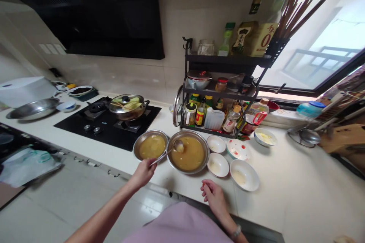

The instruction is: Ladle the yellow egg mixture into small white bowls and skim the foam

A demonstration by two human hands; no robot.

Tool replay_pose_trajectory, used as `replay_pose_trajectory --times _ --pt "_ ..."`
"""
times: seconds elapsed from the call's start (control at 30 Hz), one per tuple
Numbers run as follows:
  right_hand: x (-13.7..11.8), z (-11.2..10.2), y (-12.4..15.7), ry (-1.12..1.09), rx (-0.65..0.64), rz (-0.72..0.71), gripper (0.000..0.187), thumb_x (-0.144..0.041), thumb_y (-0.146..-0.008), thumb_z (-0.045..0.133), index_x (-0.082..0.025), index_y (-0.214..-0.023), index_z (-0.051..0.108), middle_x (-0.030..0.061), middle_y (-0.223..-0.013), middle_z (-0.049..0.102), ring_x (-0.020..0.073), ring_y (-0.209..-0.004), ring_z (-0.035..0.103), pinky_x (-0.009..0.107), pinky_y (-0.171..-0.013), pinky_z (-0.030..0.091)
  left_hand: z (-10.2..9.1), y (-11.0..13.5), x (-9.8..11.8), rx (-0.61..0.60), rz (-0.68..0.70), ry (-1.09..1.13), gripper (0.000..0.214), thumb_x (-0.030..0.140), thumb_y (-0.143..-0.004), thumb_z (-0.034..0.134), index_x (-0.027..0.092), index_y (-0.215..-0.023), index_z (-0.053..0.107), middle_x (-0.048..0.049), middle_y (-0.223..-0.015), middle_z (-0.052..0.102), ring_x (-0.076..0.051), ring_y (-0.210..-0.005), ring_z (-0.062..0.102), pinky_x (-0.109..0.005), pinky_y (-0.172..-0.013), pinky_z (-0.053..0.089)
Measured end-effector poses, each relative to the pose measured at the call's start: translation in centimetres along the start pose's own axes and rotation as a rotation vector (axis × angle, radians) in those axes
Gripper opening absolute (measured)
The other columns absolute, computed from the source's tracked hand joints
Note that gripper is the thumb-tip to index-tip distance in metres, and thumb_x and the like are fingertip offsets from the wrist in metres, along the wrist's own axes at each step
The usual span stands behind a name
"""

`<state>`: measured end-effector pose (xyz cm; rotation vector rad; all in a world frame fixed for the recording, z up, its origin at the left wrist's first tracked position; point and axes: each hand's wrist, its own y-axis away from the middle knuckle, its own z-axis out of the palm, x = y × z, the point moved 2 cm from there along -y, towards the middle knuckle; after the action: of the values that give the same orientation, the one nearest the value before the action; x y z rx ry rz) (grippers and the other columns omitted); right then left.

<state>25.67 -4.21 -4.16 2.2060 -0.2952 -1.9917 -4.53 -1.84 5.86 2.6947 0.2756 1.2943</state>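
My left hand (145,172) is closed around the handle of a metal ladle (163,156). The ladle's bowl is over the larger steel basin (205,161), which holds brownish broth (189,155), and it seems to touch the surface. On the left stands a smaller steel basin (137,155) with yellowish liquid. My right hand (212,194) is at the counter's front edge, below the white bowls, its fingers loosely curled and apart. A small reddish spot shows at its fingertips; I cannot tell what it is. Nearest to it are a white bowl (218,157) and a larger white bowl (252,167) with some pale liquid.
A lidded pan (135,114) stands on the black gas hob (71,125). Behind the basins, a black rack (228,59) holds bottles and jars. A small bowl (216,138), a patterned dish (239,144) and a bowl of pale pieces (269,142) are to the right, near the window.
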Motion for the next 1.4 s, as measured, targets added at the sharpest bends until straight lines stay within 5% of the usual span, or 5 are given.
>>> replay_pose_trajectory --times 0.23,0.4,0.6,0.93,1.4 --pt "1.4 0.9 -0.3 0.069 0.008 0.012 0.031 -0.042 -0.068 0.055 -0.020 -0.084 0.068 0.0021 -0.063 0.065 0.0177 -0.050 0.061 0.026 -0.039 0.045 1.3 2.3 -2.0 0.117 0.077 -0.489 0.041 0.022 -0.092 0.036 0.015 -0.127 0.056 -0.0128 -0.087 0.073 -0.024 -0.077 0.069 -0.030 -0.071 0.045" --pt "2.4 1.2 -1.0 0.050 0.001 0.018 0.031 -0.042 -0.066 0.054 -0.020 -0.084 0.067 0.0013 -0.062 0.064 0.0174 -0.048 0.060 0.025 -0.037 0.044 -2.3 2.8 -5.3 0.327 -0.049 -0.423 0.037 0.023 -0.090 0.038 0.013 -0.114 0.065 -0.0119 -0.088 0.074 -0.024 -0.085 0.070 -0.027 -0.075 0.047" --pt "2.4 1.2 -1.1 0.043 -0.014 0.026 0.032 -0.041 -0.064 0.053 -0.019 -0.084 0.066 0.0007 -0.060 0.063 0.0170 -0.047 0.058 0.025 -0.037 0.042 -4.0 2.2 -7.9 0.301 -0.230 -0.516 0.032 0.015 -0.085 0.042 0.012 -0.101 0.070 -0.0162 -0.087 0.073 -0.027 -0.081 0.069 -0.029 -0.070 0.045" --pt "2.3 1.9 -2.1 -0.058 -0.006 0.046 0.030 -0.040 -0.062 0.056 -0.019 -0.082 0.063 0.0000 -0.057 0.061 0.0150 -0.044 0.054 0.023 -0.037 0.039 -5.2 1.9 -8.1 0.257 -0.529 0.593 0.026 0.034 -0.067 0.063 0.012 -0.081 0.061 0.0115 -0.039 0.031 -0.004 -0.033 0.020 -0.019 -0.038 0.011" --pt "-0.1 3.1 -2.4 -0.325 -0.040 0.173 0.027 -0.041 -0.063 0.065 -0.016 -0.071 0.061 0.0036 -0.058 0.064 0.0114 -0.047 0.050 0.020 -0.042 0.033 -5.8 2.8 -4.7 0.120 -0.451 0.790 0.034 0.030 -0.056 0.070 0.012 -0.082 0.058 0.0118 -0.040 0.032 -0.001 -0.036 0.016 -0.020 -0.042 0.004"
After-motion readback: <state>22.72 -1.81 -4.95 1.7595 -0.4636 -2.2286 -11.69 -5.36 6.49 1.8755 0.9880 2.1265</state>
